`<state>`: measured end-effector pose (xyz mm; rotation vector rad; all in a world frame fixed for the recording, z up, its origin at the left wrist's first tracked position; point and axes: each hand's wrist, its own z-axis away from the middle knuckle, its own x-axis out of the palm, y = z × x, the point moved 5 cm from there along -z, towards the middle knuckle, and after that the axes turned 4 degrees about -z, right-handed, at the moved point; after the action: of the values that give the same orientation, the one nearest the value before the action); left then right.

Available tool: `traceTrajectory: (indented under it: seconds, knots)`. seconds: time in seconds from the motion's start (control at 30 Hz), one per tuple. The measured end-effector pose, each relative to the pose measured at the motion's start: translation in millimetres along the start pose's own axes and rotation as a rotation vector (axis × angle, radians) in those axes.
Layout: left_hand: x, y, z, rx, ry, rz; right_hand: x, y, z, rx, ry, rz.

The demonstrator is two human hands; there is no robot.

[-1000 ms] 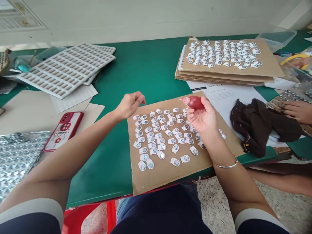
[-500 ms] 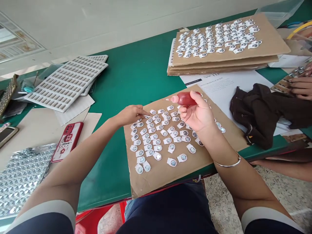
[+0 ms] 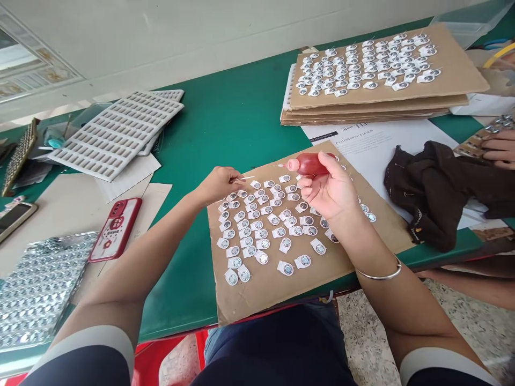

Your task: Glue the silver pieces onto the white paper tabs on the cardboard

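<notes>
My right hand point(image 3: 328, 190) is wrapped round a small dark red squeeze bottle point(image 3: 309, 163) with a pink collar and a fine tip pointing left. It hovers over a brown cardboard sheet point(image 3: 257, 300). Many small round silvery pieces with white tabs point(image 3: 263, 258) lie spread on that sheet. At the sheet's far left edge, my left hand point(image 3: 220, 184) pinches a thin pale stick-like tool point(image 3: 247, 177), which points right above the board. Too little of the tool shows to tell its exact kind. My right hand hides some pieces under it.
Stacked cardboard sheets point(image 3: 454, 88) with similar pieces stand at the back right. A dark brown cloth point(image 3: 426, 193) lies right, near another person's hand point(image 3: 501, 147). White slotted trays point(image 3: 120, 134), a red-edged phone point(image 3: 115, 230) and a silvery studded sheet point(image 3: 44, 289) are left.
My left hand has lifted its thin tool from among the pieces towards the board's far edge. The right hand still holds the red bottle in much the same place; the view has shifted slightly.
</notes>
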<state>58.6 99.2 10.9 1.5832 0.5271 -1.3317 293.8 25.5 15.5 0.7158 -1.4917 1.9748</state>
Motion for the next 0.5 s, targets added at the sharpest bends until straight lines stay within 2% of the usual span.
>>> traceTrajectory:
  seconds: [0.1, 0.17, 0.27, 0.37, 0.4, 0.5]
  knots:
    - [-4.7, -2, 4, -0.043, -0.001, 0.045, 0, 1, -1, 0.015, 0.000, -0.042]
    - [-10.5, -13, 10, -0.105, 0.061, 0.103, -1, 1, -1, 0.007, 0.001, -0.057]
    - [-20.3, -41, 24, -0.235, 0.306, 0.369, -2, 1, -1, -0.018, 0.003, -0.047]
    - [-19.2, -71, 44, -0.310, 0.560, 0.651, -4, 0, -1, -0.044, 0.009, 0.015]
    - [-16.2, -78, 51, -0.333, 0.608, 0.690, -4, 0, -2, -0.047, 0.012, 0.034]
    - [-6.9, -87, 70, -0.364, 0.657, 0.711, -6, 2, -6, -0.030, 0.023, 0.056]
